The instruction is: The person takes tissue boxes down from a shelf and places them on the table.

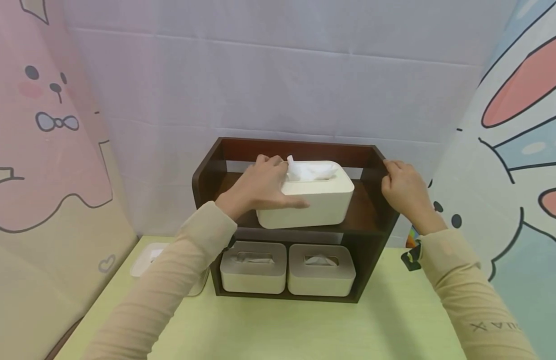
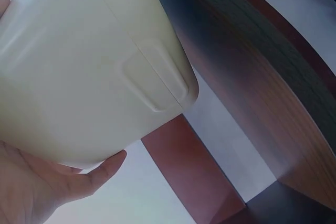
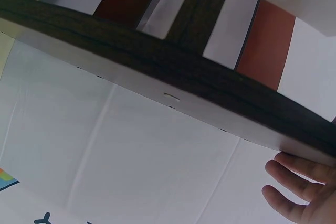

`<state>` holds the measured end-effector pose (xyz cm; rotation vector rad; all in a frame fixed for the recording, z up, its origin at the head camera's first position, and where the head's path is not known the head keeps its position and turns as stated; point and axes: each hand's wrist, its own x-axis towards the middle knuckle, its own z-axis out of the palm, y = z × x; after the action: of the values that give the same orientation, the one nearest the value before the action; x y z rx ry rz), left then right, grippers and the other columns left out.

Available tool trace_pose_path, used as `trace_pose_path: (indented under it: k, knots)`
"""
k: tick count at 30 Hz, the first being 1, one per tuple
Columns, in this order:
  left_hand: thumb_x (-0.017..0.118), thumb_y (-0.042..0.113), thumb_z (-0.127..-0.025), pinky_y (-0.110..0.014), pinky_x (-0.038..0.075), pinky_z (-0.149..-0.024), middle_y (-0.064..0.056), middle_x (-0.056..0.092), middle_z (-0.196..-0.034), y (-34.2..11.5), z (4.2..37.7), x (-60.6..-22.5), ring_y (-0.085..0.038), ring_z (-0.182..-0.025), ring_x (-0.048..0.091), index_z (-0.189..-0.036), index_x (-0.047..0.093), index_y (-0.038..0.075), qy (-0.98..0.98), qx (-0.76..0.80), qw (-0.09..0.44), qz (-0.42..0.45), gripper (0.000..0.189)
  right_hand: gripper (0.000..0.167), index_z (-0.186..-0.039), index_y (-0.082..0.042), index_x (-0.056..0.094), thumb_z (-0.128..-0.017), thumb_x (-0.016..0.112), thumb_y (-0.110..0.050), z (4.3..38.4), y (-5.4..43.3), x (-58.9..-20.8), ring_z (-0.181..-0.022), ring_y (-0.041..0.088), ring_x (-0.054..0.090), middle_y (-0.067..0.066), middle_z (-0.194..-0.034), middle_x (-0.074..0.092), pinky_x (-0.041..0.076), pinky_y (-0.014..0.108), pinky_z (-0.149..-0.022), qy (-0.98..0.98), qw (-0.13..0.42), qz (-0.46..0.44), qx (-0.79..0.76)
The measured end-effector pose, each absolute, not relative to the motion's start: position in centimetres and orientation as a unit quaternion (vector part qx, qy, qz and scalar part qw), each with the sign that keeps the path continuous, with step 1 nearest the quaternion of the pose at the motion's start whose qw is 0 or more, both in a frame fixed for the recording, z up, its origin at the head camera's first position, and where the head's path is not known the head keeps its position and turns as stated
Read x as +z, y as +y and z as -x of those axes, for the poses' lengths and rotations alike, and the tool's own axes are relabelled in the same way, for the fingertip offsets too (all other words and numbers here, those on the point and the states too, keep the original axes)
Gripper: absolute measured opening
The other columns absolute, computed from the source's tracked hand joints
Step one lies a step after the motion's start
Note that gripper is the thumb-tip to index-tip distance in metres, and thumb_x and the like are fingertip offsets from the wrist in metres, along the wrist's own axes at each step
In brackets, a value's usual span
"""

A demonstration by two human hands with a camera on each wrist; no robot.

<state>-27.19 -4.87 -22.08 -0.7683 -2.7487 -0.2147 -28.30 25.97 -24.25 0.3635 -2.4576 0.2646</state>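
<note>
My left hand (image 1: 265, 187) grips a cream tissue box (image 1: 320, 207) by its left end, thumb across the front and fingers over the top. White tissue pokes from the box's slot. The box is tilted at the upper level of a dark brown wooden shelf (image 1: 365, 200). In the left wrist view, the box's smooth underside and end (image 2: 79, 66) fill much of the picture, with the thumb along its edge. My right hand (image 1: 406, 190) holds the top of the shelf's right side panel (image 3: 210, 87); in the right wrist view several fingers lie against its outer face.
Two similar tissue boxes, left (image 1: 253, 267) and right (image 1: 322, 270), sit side by side in the lower level. Another pale box (image 1: 145, 257) stands left of the shelf, partly behind my left sleeve. Everything rests on a light green table (image 1: 260, 330), with cartoon-printed curtains (image 1: 480, 235) around.
</note>
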Motion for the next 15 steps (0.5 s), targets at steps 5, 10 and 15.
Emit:
trace_pose_path:
  k: [5, 10, 15]
  knots:
    - [0.053, 0.079, -0.062, -0.041, 0.045, -0.081, -0.002, 0.052, -0.116, -5.9, 26.4, -22.1, -0.033, -0.110, 0.042, -0.124, 0.052, 0.009, -0.953, -0.076, 0.138, 0.260, 0.094, 0.040, -0.117, 0.012, 0.052, -0.083, 0.039, -0.004, 28.4, 26.0, -24.3, -0.102, 0.049, 0.050, 0.030, -0.116, 0.054, 0.040, 0.057, -0.087, -0.934, 0.315, -0.138, 0.101]
    - [0.052, 0.080, -0.062, -0.042, 0.046, -0.081, -0.002, 0.051, -0.118, -6.9, 25.5, -22.2, -0.033, -0.112, 0.042, -0.121, 0.053, 0.008, -0.952, -0.072, 0.143, 0.260, 0.093, 0.042, -0.119, 0.012, 0.051, -0.084, 0.037, -0.005, 28.3, 26.0, -24.2, -0.104, 0.049, 0.049, 0.031, -0.118, 0.053, 0.040, 0.058, -0.087, -0.937, 0.305, -0.134, 0.102]
    - [0.051, 0.081, -0.063, -0.045, 0.047, -0.083, -0.004, 0.048, -0.125, -7.8, 24.8, -22.3, -0.034, -0.118, 0.039, -0.121, 0.052, 0.009, -0.951, -0.071, 0.144, 0.263, 0.093, 0.042, -0.119, 0.013, 0.050, -0.084, 0.036, -0.005, 28.2, 26.0, -24.0, -0.104, 0.049, 0.048, 0.031, -0.118, 0.052, 0.039, 0.058, -0.088, -0.938, 0.303, -0.131, 0.103]
